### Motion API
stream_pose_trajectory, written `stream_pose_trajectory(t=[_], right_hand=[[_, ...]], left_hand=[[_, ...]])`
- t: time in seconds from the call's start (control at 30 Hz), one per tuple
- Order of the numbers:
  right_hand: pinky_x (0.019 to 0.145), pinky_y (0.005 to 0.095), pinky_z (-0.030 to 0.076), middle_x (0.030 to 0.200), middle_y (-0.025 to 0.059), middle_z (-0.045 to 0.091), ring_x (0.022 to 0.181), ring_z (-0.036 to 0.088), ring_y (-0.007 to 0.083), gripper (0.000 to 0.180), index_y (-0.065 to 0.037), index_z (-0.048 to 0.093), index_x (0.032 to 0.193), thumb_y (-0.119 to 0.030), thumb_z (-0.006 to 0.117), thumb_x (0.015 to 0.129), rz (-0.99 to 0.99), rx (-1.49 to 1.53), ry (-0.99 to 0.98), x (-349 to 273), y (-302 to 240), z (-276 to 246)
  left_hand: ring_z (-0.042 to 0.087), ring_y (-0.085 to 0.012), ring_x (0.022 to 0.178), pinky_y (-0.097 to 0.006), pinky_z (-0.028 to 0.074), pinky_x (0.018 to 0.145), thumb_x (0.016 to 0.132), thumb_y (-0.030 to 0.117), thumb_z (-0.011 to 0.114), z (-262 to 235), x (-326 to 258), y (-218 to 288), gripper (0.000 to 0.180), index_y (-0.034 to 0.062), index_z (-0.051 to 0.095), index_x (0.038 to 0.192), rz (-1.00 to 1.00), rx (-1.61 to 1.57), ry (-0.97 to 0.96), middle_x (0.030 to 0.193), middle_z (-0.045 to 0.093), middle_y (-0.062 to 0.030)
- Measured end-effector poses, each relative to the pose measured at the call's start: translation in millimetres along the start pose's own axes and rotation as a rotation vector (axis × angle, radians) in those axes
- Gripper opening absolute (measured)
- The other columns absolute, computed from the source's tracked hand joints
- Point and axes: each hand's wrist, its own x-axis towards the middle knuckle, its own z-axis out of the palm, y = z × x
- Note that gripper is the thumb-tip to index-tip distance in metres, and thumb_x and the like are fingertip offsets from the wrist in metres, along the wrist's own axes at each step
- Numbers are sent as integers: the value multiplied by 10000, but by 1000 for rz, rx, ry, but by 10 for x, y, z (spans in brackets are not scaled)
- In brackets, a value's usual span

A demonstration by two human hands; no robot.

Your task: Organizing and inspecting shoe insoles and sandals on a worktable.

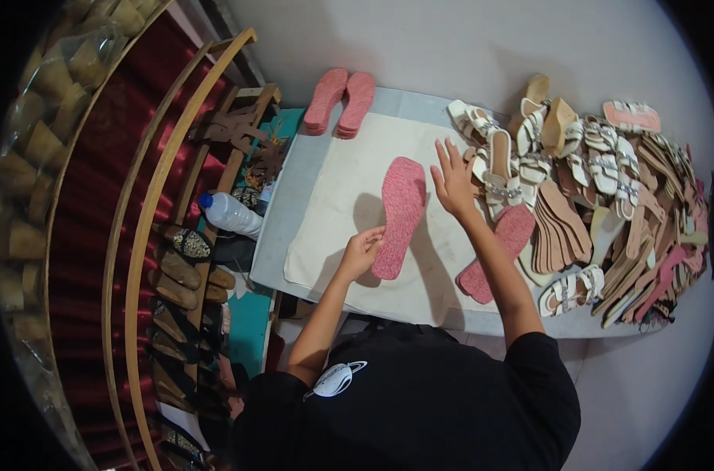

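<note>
In my left hand [364, 250] is a pink mottled insole [404, 208], gripped by its lower edge and raised above a cream cloth [325, 212]. My right hand [453, 182] is apart from it, just to its right, with fingers stretched out and nothing in them. Under my right forearm lies another pink insole stack [514, 231], partly hidden by the arm. Two more stacks of pink insoles [326, 100] stand side by side at the far left of the table.
White strapped sandals [574, 290] and fanned tan insoles [559, 228] crowd the table's right side. Wooden shoe lasts [561, 125] sit among them. On the left, a wooden rack [142, 235] holds shoes, near a water bottle [233, 213] with a blue cap. A wall [451, 47] rises behind the table.
</note>
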Motion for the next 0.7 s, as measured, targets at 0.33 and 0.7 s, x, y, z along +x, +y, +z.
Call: stream_pose_trajectory(t=[0.33, 0.7], right_hand=[[631, 231, 471, 984, 87, 492, 825, 526, 112, 544, -37, 289, 1314, -89, 549, 840, 437, 1382, -194, -17, -984, 752], [625, 219, 454, 854, 47, 529, 700, 507, 78, 500, -38, 336, 1306, -68, 532, 847, 571, 1490, 129, 1309, -749, 1759]], left_hand=[[539, -118, 926, -229, 415, 818, 844, 6, 489, -854, 830, 223, 323, -49, 456, 1161, 87, 56, 184, 1009, 572, -97], [451, -182, 1074, -350, 387, 920, 703, 30, 692, -1596, 2401, 538, 741, 69, 277, 1316, 257, 187, -37, 1136, 438, -96]])
